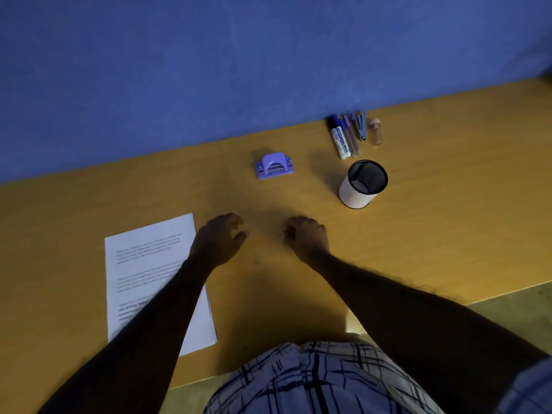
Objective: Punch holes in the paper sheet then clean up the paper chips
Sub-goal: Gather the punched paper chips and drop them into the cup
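Observation:
A purple hole punch (274, 165) sits on the yellow-brown table (433, 234) near the blue wall, apart from both hands. A printed white paper sheet (143, 264), on top of a thin stack, lies at the left; my left forearm crosses over its right part. My left hand (219, 239) hovers just right of the sheet's top corner, fingers curled but apart, holding nothing. My right hand (304, 237) rests a short way to the right, fingers curled in loosely, nothing visible in it. No paper chips are visible on the table.
A mesh pen cup (363, 183) with a white wrap stands at the right. Behind it lie several markers and pens (343, 135), a small blue clip tool (360, 127) and a small pinkish bottle (375, 131) by the wall. The table's front edge runs near my body.

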A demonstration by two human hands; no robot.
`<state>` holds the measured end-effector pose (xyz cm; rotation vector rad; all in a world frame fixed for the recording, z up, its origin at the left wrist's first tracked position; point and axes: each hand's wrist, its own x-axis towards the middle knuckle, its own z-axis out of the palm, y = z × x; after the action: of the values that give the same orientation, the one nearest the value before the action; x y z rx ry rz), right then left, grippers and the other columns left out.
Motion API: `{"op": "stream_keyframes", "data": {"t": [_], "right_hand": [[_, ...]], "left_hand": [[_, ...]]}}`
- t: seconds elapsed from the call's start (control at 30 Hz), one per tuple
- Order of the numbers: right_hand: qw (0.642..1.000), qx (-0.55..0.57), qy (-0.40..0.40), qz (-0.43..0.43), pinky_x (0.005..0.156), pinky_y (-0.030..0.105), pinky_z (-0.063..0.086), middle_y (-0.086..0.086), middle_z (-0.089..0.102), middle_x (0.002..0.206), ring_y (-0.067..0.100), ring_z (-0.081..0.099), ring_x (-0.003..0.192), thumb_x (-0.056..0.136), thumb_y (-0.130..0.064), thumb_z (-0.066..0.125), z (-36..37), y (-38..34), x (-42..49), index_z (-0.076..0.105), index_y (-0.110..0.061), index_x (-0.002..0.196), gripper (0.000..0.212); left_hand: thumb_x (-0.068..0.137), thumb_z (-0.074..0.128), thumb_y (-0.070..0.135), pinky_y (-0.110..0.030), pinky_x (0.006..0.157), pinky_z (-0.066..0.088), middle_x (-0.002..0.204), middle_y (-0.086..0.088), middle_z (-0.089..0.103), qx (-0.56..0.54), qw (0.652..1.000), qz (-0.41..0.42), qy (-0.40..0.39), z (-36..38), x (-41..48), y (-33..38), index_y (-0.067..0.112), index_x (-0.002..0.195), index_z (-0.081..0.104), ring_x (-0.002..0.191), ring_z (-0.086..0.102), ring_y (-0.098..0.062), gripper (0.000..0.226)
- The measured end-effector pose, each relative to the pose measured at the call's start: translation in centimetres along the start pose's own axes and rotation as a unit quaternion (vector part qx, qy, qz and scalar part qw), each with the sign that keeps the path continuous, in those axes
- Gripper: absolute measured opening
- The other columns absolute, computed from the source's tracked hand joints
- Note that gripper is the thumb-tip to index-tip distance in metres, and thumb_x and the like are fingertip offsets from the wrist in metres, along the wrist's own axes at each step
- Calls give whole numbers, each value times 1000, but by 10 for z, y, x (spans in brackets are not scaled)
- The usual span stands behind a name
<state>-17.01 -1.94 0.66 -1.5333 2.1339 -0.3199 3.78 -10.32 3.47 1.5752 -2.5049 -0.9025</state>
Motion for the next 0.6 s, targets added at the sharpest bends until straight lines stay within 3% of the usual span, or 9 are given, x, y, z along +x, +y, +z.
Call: {"op": "stream_keyframes", "data": {"t": [0.3,0.47,0.6], "right_hand": [[1000,-22,-12,6,95,46,42,0,62,114,25,56,107,92,-26,57,3,-6,0,67,-21,105,16],[993,-108,-50,-6,100,49,37,8,59,120,28,51,114,97,-27,48,0,-12,2,61,-13,114,26],[992,-109,-51,34,101,49,37,10,57,123,28,51,117,99,-27,44,-6,0,-6,57,-11,120,30]], "left_hand": [[92,56,41,-32,88,49,116,-3,68,14,1000,11,1,0,-10,-13,16,117,62,106,62,-19,36],[91,59,40,-31,84,51,110,-1,69,-6,1000,12,2,0,-14,-13,16,112,64,100,63,-16,32],[91,59,40,-26,80,47,110,1,69,-10,1000,7,-7,0,-16,-13,18,112,64,99,62,-14,31]]}}
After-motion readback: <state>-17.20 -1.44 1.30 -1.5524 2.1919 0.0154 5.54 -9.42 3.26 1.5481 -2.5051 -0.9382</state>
